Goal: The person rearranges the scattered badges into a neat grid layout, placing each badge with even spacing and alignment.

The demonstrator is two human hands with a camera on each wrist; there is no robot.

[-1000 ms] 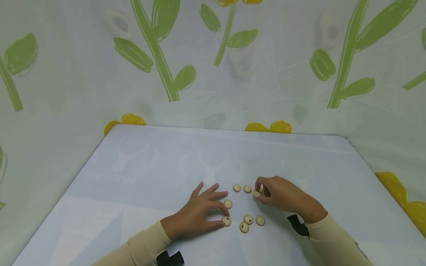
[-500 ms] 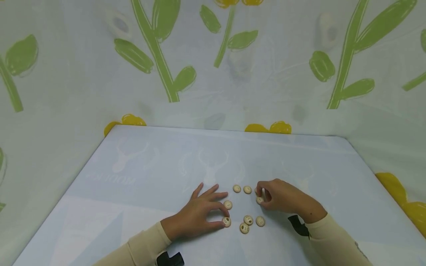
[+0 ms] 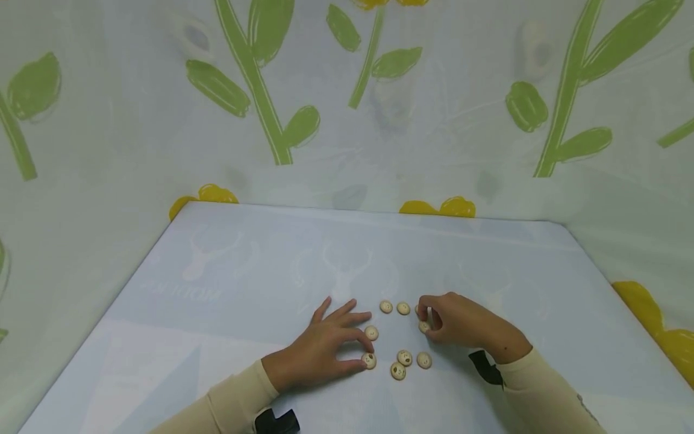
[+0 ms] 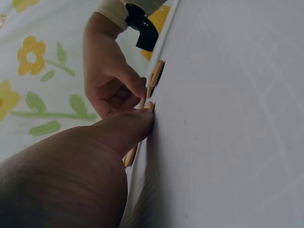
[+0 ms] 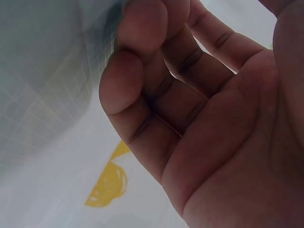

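Several round wooden buttons lie in a rough ring on the pale table. At the ring's left side my left hand pinches a button between thumb and index finger, its other fingers spread. In the left wrist view, the thumb covers most of that button. My right hand pinches a button at the ring's right side. Another button is partly hidden behind its fingers. The right wrist view shows curled fingers and palm; no button is visible there.
Two buttons, one of them a plain button, lie along the ring's far side. One button is just beyond my left index finger. Several more, including a dark-marked button, sit at the near side. A flower-print curtain surrounds the table.
My right hand has shifted slightly nearer the body, with the pinched button now below another one at the ring's right side. My left hand stays in place.
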